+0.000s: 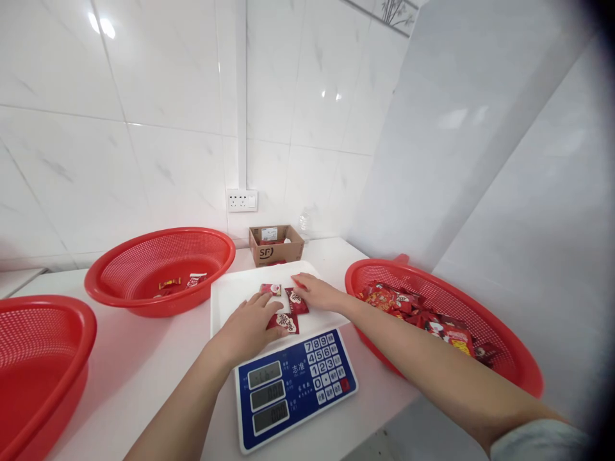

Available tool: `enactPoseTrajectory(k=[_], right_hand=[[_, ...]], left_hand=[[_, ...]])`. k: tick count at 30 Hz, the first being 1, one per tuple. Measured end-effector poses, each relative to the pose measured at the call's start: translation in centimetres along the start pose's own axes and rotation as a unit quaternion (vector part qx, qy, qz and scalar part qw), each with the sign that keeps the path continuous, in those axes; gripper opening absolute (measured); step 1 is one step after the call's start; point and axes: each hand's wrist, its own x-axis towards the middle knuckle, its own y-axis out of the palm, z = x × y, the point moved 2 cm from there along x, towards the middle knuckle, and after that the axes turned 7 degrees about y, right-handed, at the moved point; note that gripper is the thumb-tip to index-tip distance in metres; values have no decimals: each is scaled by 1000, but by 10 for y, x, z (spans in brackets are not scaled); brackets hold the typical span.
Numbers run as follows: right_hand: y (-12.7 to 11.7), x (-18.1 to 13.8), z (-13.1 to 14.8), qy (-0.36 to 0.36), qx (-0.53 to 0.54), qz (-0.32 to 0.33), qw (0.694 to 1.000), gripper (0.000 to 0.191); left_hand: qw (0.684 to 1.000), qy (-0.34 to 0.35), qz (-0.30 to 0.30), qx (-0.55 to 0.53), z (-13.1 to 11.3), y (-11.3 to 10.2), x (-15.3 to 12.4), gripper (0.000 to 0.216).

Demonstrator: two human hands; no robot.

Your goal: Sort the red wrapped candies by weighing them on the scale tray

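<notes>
On the white tray of a digital scale lie a few small red snack packets. My left hand rests palm down at the tray's left-middle with its fingers spread, touching or just above a red packet with white lettering. Beyond its fingertips is a pink-and-white packet. At the tray's right side, my right hand has its fingers closed around a bit of red wrapper, mostly hidden by the hand. Just below its fingers lies another dark red packet.
A red basket heaped with packets stands at right. Two more red baskets are at left: one holds a few packets, the nearer one is partly in view. A cardboard box sits behind the tray, near a wall socket.
</notes>
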Motion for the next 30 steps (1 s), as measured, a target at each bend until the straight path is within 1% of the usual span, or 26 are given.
enactPoseTrajectory(k=[3,5,8,10,13,14,16,18,20,21,22,23,24,26,27,29,30], right_hand=[[3,-3,14,-55,5,35,998,36],[3,-5,23,-81,11,48,995,38],[5,-4,33,-77,15,35,996,47],[9,-4,40,-100,5,51,994,48],[14,-8,49,-161,1,94,982,43],[11,-10,49,-168,7,96,981,42],[-3,-17,42,-150,32,66,986,43],[-28,-24,22,-100,62,5,993,44],[-58,-32,-10,-31,71,-62,995,42],[-71,-38,-30,17,50,-97,994,42],[-82,-43,-51,64,13,-119,991,42],[-90,-50,-71,114,-39,-109,987,41],[-92,-56,-91,151,-95,-68,982,41],[-89,-69,-121,186,-124,-20,975,40],[-83,-74,-133,201,-134,1,970,49],[-68,-82,-148,228,-165,42,958,77],[-60,-83,-153,237,-195,68,949,88]], left_hand=[[1000,15,1,4,1,-1,0,27],[1000,7,-10,4,3,-4,0,21],[999,-28,-31,15,5,-11,-2,17],[998,-54,-36,26,6,-14,-3,20],[996,-83,-22,38,9,-17,-4,33],[995,-86,-17,42,11,-17,-5,36],[995,-89,-19,49,14,-18,-5,36],[994,-88,-38,50,16,-20,-5,33],[993,-86,-66,45,16,-24,-5,33],[992,-85,-81,43,15,-26,-5,34],[991,-86,-97,41,13,-28,-5,34],[989,-89,-111,38,12,-30,-6,35],[988,-93,-121,36,10,-31,-6,35],[987,-93,-130,32,6,-33,-7,35],[987,-90,-130,30,3,-34,-7,35],[988,-79,-128,29,0,-34,-8,35],[989,-75,-126,28,-2,-33,-8,35]])
